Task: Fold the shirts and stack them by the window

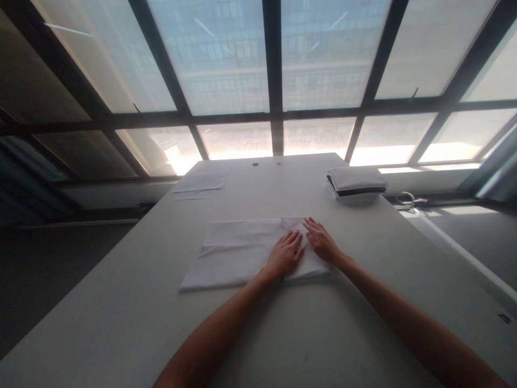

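A white cloth [230, 261] lies on the white table in front of me, its right end folded over into a second layer. My left hand [286, 253] rests flat on the cloth beside the edge of that fold, fingers stretched out. On the folded right end lies my right hand [321, 242], palm down with fingers extended and pointing up and left. The two hands are close together but apart. Neither one grips anything. What kind of cloth item it is, I cannot make out.
At the table's far right stands a stack of folded cloths [357, 180], white with a dark layer. White paper sheets [201, 183] lie at the far left. The white table [133, 296] reaches towards large dark-framed windows [274, 64]. A metal object [411, 200] is beyond the right edge.
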Motion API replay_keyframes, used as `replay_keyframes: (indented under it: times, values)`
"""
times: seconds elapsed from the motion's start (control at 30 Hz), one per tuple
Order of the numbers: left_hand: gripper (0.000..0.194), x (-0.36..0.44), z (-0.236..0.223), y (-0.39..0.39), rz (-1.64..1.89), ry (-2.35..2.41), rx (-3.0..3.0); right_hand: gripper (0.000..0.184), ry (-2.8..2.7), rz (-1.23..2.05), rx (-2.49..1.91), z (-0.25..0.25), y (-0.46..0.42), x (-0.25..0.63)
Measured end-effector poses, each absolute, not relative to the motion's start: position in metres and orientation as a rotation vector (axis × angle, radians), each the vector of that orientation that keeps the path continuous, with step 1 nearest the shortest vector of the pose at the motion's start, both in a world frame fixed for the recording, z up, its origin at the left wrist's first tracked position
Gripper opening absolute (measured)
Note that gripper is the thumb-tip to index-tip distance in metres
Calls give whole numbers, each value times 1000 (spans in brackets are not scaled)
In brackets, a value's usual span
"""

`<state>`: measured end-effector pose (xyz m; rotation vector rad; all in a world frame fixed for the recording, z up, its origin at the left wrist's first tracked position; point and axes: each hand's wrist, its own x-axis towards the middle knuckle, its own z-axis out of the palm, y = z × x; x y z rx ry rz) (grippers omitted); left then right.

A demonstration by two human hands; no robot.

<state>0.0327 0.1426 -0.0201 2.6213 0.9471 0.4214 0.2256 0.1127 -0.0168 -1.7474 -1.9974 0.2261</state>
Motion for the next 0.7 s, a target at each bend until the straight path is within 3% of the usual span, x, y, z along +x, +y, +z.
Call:
replay_keyframes:
  times: [0.33,0.7]
  values:
    - [54,31,-23,147,521,898,2590,72,-2349,161,-1716,-40,3,224]
    - [55,30,-20,148,460,907,2566,74,-2003,181,-1891,-40,-20,243]
